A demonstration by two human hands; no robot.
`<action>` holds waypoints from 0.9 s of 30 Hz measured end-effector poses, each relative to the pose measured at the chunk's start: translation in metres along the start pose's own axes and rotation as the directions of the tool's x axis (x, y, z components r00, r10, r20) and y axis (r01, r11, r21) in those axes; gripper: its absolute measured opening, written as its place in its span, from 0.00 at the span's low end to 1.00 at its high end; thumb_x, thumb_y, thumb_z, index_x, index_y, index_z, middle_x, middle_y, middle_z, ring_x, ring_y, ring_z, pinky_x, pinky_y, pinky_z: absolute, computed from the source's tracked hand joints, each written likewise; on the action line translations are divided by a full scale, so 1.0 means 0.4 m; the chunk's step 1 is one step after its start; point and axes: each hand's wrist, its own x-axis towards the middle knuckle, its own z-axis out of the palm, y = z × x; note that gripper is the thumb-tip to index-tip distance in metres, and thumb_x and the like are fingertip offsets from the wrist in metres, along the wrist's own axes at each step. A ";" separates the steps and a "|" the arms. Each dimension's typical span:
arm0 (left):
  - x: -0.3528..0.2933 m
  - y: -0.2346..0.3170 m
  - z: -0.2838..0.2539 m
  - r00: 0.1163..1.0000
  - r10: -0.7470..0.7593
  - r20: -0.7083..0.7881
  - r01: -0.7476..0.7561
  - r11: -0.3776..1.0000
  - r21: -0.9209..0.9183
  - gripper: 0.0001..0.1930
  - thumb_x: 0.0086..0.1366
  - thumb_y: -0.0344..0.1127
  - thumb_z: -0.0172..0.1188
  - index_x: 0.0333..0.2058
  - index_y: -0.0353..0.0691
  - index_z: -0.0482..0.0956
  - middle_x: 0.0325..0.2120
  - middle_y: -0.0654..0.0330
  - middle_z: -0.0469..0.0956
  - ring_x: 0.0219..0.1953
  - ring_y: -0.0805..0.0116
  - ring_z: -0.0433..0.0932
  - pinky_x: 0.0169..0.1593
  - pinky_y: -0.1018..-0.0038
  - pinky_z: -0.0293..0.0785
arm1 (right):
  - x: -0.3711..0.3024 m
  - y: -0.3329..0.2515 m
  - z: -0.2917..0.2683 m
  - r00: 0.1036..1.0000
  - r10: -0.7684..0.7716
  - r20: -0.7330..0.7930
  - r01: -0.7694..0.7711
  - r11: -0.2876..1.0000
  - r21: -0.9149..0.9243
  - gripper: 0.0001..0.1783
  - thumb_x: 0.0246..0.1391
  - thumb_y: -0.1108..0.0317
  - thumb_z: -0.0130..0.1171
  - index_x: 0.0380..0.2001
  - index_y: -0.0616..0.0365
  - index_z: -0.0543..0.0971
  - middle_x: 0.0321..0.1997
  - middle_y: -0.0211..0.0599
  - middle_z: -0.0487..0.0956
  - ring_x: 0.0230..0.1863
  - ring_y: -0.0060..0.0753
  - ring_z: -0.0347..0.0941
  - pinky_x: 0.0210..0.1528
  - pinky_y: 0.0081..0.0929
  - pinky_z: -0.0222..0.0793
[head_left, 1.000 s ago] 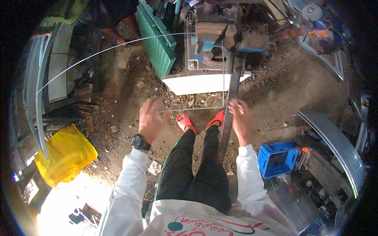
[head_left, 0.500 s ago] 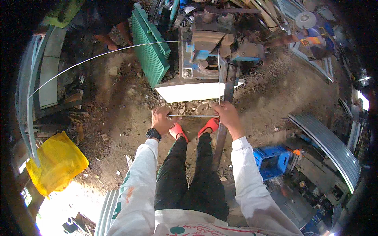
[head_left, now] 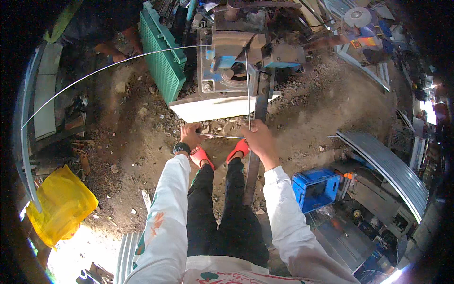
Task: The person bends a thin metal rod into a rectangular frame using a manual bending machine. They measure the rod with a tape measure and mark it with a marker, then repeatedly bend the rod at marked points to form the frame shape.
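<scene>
A thin metal rod (head_left: 248,90) runs from a heavy blue and grey vise-like machine (head_left: 239,42) toward me. It bends sharply at my right hand (head_left: 260,139), whose fingers are closed around the corner. From there a short leg crosses left to my left hand (head_left: 190,136), which wears a black watch and pinches near its end. Another long, thin rod length (head_left: 94,73) stretches from the machine's left side toward the far left, looking curved. Whether both lengths are one piece is hidden inside the machine. A flat steel bar (head_left: 251,177) slants down from the machine beside my right hand.
A white panel (head_left: 203,111) and green slatted plastic crate (head_left: 163,61) stand by the machine. Right are a blue crate (head_left: 316,191) and corrugated sheet (head_left: 383,165); left lies a yellow sack (head_left: 61,201). Bare legs (head_left: 111,52) and a capped co-worker (head_left: 357,18) show at the back.
The whole view has shifted, so most things sit further left. My left hand has come a little closer to my right one, and the short rod leg now tilts slightly. Both hands keep hold.
</scene>
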 end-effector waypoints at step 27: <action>-0.179 -0.009 -0.962 0.851 -0.051 -0.522 0.276 0.890 0.362 0.15 0.59 0.39 0.61 0.42 0.39 0.76 0.40 0.49 0.74 0.45 0.49 0.71 0.49 0.60 0.67 | -0.068 0.515 -0.166 0.992 0.016 -0.122 -0.037 0.985 -0.169 0.17 0.67 0.56 0.46 0.51 0.54 0.72 0.55 0.38 0.67 0.57 0.39 0.61 0.60 0.38 0.59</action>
